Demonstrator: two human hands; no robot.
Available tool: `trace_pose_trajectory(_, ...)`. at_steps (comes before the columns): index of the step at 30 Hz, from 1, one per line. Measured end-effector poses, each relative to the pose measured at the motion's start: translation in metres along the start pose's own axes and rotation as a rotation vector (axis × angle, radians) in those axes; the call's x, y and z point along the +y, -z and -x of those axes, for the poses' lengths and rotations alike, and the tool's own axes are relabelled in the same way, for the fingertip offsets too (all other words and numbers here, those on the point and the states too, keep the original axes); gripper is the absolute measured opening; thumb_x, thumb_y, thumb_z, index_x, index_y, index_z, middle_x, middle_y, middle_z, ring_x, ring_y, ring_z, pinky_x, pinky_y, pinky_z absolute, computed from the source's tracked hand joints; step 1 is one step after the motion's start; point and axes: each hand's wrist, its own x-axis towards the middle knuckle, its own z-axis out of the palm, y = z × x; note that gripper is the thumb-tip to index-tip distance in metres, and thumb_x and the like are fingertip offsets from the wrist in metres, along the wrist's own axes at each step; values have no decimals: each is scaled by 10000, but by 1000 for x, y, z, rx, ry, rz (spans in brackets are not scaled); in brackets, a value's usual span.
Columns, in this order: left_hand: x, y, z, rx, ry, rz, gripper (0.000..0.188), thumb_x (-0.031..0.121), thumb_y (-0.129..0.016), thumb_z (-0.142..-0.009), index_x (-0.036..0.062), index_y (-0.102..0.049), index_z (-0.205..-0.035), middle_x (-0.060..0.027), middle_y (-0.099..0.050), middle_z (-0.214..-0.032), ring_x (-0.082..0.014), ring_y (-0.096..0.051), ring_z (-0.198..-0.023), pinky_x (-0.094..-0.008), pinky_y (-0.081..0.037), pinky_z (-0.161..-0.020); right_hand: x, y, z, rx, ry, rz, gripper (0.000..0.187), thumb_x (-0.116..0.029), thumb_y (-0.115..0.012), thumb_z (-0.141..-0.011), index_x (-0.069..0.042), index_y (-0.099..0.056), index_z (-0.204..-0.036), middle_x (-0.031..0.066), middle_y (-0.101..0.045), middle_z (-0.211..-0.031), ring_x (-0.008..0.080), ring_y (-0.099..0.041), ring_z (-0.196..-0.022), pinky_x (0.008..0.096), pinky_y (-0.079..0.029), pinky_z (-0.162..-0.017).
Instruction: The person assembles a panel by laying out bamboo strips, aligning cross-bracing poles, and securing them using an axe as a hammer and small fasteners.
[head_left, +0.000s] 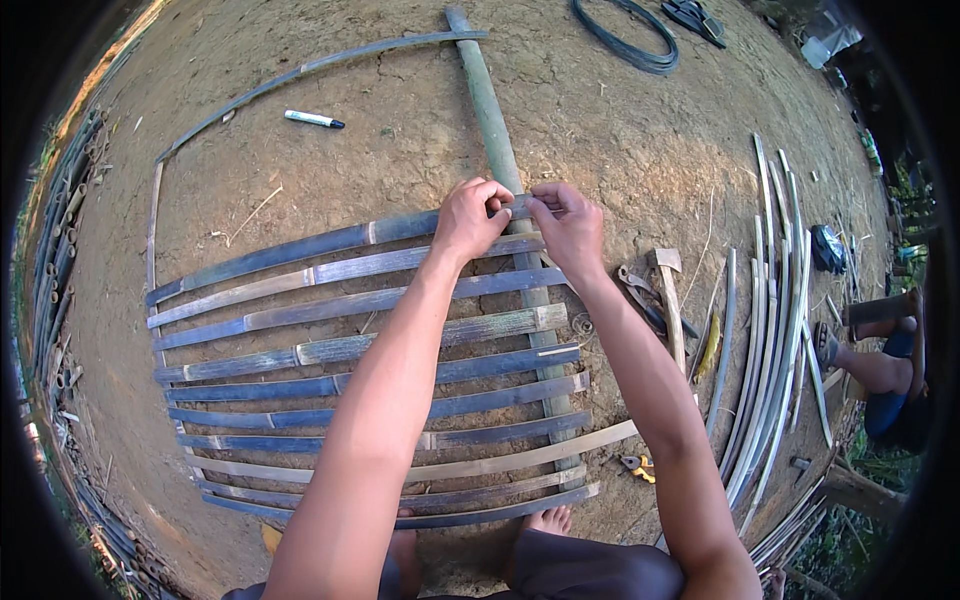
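Note:
A row of split bamboo slats (390,350) lies across a round wooden pole (488,105) on the ground. At the top of the row, both hands meet over the end of one dark bamboo slat (330,242), where it crosses the pole. My left hand (470,218) is closed, thumb and forefinger pinched on the slat near its end. Close beside it, my right hand (572,228) pinches the slat's tip between thumb and fingers. Whether anything thin, such as a wire, is also in the fingers cannot be made out.
A thin bamboo strip (300,72) and a marker (313,119) lie beyond the slats. At right are pliers (642,290), an axe (670,290), yellow-handled pliers (637,467) and long strips (770,340). A coil (630,45) lies far off; another person's leg (870,368) shows at right.

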Motion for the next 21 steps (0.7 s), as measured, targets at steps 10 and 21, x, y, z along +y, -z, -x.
trace_pose_trajectory(10,3,-6,2,29,-8,-1,194,114,-798,-774,90,-761,-963,-54,-682,-910,-218,-684,-879,-351,-542,-789,13,-18,1,99,315,215,28,-128,-730,-870,-108,-732,-890,110,-721,-822,328,-711,-726,421,-557,-633)
trace_pose_trajectory(21,6,-20,-1,115,-16,-47,160,151,-810,-822,67,-773,-952,-81,-715,-910,-245,-710,-847,-353,-542,-765,12,-3,-1,-2,357,336,71,-149,-679,-864,-109,-725,-901,99,-717,-830,335,-714,-747,452,-575,-648)
